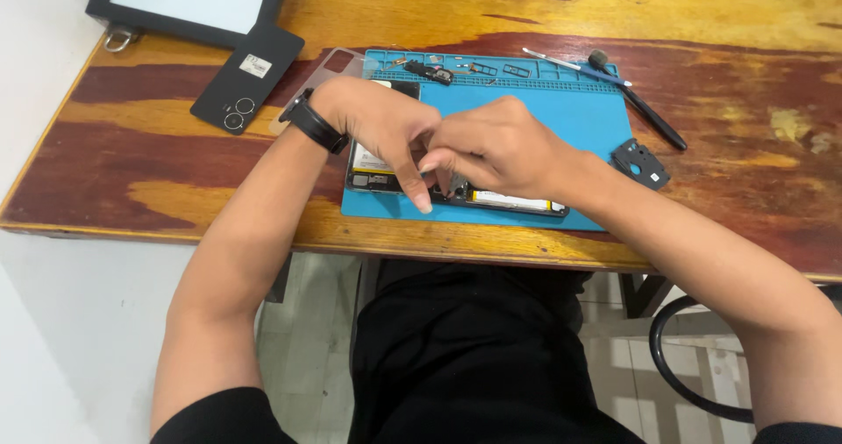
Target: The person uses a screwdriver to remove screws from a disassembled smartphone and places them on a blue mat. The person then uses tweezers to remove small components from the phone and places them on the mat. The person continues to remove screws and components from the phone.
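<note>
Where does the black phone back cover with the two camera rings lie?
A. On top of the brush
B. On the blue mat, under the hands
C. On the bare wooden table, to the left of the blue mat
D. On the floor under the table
C: the black back cover lies on the wooden table, left of the blue mat, beside the dark-framed tablet.

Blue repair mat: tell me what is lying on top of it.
On the blue mat lies an opened phone under the left hand and right hand, which hide its middle. Small parts sit in the mat's top tray.
</note>
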